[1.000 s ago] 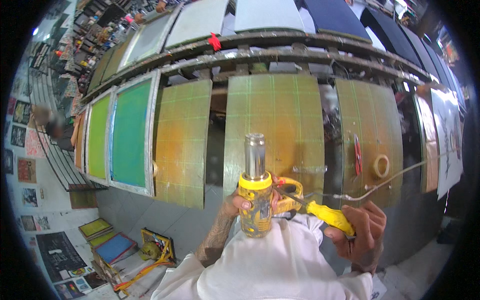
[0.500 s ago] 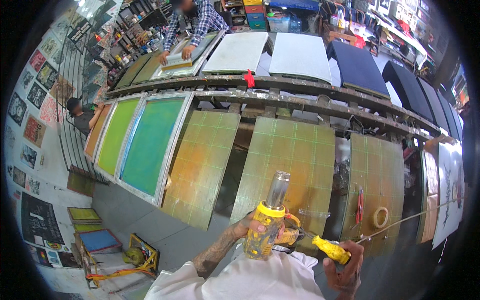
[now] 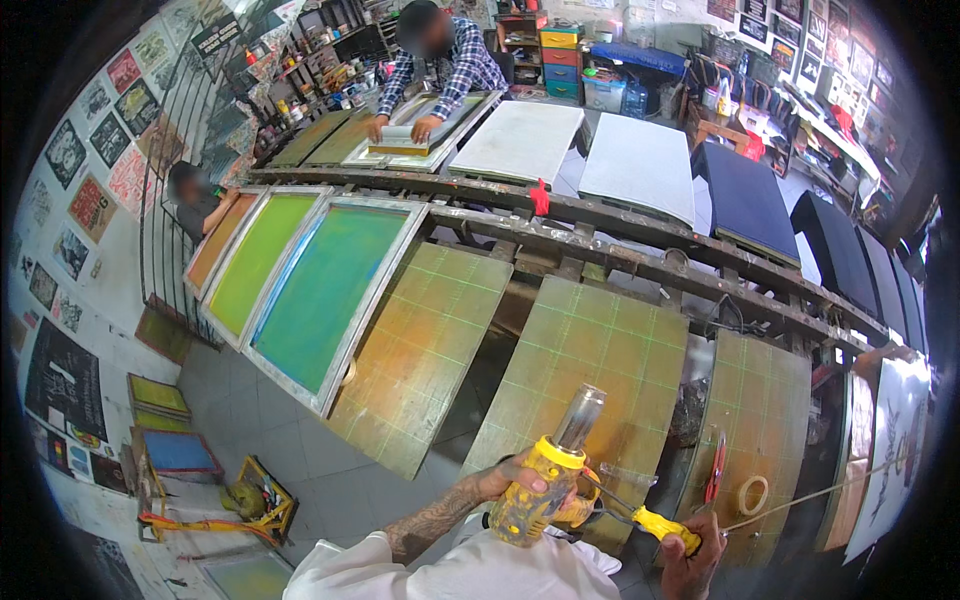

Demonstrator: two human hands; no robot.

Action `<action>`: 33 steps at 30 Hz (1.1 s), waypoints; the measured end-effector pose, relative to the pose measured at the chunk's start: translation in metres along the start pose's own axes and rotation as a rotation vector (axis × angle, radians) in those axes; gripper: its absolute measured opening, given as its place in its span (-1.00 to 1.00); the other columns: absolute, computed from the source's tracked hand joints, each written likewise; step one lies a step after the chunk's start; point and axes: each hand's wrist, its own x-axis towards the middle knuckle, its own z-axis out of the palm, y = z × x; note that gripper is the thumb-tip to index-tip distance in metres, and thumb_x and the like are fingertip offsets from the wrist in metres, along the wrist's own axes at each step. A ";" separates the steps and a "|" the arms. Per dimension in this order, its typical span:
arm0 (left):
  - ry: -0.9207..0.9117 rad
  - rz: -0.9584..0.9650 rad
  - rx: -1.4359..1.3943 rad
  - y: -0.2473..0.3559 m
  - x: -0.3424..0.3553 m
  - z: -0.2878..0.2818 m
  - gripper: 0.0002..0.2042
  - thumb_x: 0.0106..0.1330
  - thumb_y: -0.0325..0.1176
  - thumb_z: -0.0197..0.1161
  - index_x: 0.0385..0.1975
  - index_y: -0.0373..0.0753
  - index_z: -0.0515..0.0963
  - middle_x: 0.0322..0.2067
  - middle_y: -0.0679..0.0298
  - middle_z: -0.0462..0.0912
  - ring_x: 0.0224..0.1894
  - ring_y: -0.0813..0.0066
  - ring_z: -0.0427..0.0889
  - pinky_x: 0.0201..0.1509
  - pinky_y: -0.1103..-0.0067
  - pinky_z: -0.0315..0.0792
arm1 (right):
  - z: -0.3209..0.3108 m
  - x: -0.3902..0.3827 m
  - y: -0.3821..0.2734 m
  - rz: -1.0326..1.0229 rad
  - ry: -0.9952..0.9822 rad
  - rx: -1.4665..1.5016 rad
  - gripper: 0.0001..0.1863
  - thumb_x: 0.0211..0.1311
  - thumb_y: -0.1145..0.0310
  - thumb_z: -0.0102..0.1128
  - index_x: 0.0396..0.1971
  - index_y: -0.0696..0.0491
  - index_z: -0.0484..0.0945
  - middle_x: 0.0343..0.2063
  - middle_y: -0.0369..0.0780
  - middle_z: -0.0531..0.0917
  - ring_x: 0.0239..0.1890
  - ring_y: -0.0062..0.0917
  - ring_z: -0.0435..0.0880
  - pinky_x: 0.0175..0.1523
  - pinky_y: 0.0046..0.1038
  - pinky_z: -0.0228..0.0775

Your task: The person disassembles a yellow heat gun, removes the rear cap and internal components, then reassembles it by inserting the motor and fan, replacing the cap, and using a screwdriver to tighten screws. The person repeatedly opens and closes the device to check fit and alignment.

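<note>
My left hand [image 3: 503, 479] is wrapped round the body of a yellow heat gun [image 3: 527, 510], whose metal nozzle [image 3: 580, 416] points up and away from me. In my right hand [image 3: 694, 562] is a screwdriver with a yellow handle [image 3: 662, 529]. Its thin shaft runs left toward the heat gun's grip, beside an orange-yellow loop. Whether the tip touches the gun cannot be made out. Both tools are held close in front of my white shirt, above the near edge of a gridded printing board [image 3: 590, 360].
A roll of tape [image 3: 753, 495] and a red cutter [image 3: 716, 467] lie on the right board. Framed screens [image 3: 330, 290] stand left. Across the metal rail [image 3: 620, 250], a person [image 3: 445, 60] pulls a squeegee; another person [image 3: 195, 200] is far left. A cord [image 3: 820, 495] stretches right.
The view has shifted, so the boards sit lower. The heat gun's nozzle now leans further right, with both tools still in my hands. The person across the rail has moved the squeegee slightly.
</note>
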 end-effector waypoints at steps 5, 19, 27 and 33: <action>0.063 0.034 -0.002 0.000 0.001 0.005 -0.13 0.06 -0.09 0.47 0.40 -0.32 0.34 -0.05 0.04 0.65 -0.02 0.27 0.68 0.10 0.32 0.59 | -0.001 0.012 -0.030 0.072 0.000 0.362 -0.62 0.31 0.18 0.49 -0.08 0.08 0.53 -0.22 -0.22 0.52 -0.16 -0.46 0.52 -0.03 -0.34 0.46; 0.094 0.067 0.068 0.000 0.000 0.005 -0.18 0.11 -0.12 0.45 0.40 -0.32 0.34 -0.06 0.06 0.67 -0.01 0.28 0.68 0.12 0.34 0.56 | -0.016 0.032 -0.037 -0.191 -0.125 0.045 -0.72 0.29 0.28 0.51 -0.16 0.08 0.62 -0.41 -0.09 0.67 -0.45 -0.25 0.65 -0.32 -0.28 0.52; 0.069 0.038 0.218 0.017 -0.006 0.013 -0.36 0.20 -0.18 0.49 0.25 -0.30 0.44 -0.09 0.16 0.69 -0.03 0.37 0.68 0.14 0.39 0.55 | -0.012 0.018 -0.048 -0.149 -0.249 -0.093 -0.72 0.29 0.28 0.45 -0.12 0.06 0.58 -0.30 -0.09 0.65 -0.26 -0.07 0.67 -0.16 -0.11 0.49; 0.132 -0.012 0.487 0.003 -0.001 0.011 -0.33 0.24 -0.10 0.52 0.27 -0.29 0.44 0.03 0.21 0.64 0.09 0.40 0.59 0.25 0.43 0.44 | 0.000 0.003 -0.031 -0.222 -0.187 -0.215 -0.78 0.35 0.29 0.38 -0.10 0.04 0.61 -0.34 -0.06 0.61 -0.38 -0.03 0.63 -0.28 -0.09 0.49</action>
